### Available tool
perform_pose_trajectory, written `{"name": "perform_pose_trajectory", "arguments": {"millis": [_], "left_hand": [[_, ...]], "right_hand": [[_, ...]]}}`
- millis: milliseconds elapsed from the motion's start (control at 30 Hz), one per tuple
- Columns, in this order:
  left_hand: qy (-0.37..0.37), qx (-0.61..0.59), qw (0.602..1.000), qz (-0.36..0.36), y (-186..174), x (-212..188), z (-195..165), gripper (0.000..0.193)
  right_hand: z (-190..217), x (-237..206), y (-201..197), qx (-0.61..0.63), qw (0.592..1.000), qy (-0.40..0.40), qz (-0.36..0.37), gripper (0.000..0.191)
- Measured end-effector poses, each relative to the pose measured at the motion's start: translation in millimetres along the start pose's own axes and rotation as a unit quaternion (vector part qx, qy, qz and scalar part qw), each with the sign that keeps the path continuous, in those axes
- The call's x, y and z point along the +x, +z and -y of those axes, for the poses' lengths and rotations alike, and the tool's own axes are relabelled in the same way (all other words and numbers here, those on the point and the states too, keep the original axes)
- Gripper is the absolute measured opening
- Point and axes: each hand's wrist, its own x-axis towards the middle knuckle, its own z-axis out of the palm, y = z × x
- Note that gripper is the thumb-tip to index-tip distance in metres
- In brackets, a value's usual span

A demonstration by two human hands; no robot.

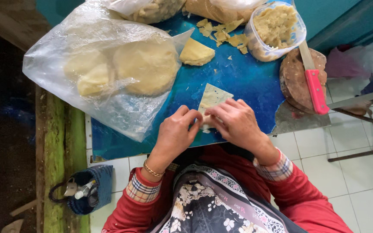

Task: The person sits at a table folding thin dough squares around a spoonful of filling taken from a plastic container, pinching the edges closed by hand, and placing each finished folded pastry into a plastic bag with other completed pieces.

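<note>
Dough sheet (pixel 212 97): pale triangle, frame centre, on blue board (pixel 251 82).
Left hand (pixel 175 133): fingers pinching its near edge.
Right hand (pixel 236 123): pinching the same edge.
Knife (pixel 312 80): red-handled, upper right.

Blue table (pixel 247 82) with dough bag (pixel 104 73)

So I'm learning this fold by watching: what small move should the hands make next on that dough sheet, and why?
Probably fold the free far corner of the thin dough wrapper toward the fingers. The left hand and right hand both pinch its near end at the edge of the blue board, while the far part lies flat and unfolded. Whether filling is inside cannot be seen.
</note>
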Motion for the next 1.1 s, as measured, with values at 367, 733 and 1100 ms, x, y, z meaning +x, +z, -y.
{"name": "perform_pose_trajectory", "arguments": {"millis": [367, 733, 1100], "left_hand": [[0.025, 0.008, 0.998, -0.056, 5, -5, -5, 0.016], [0.027, 0.024, 0.996, -0.079, 11, -4, -1, 0.007], [0.018, 0.018, 0.995, -0.092, 15, -3, -4, 0.007]], "right_hand": [[-12, 5, 5, 0.008, 0.999, -0.007, 0.044, 0.014], [9, -2, 1, -0.082, 0.995, -0.037, -0.032, 0.013], [12, 1, -4, -0.125, 0.99, -0.063, -0.007, 0.028]]}}
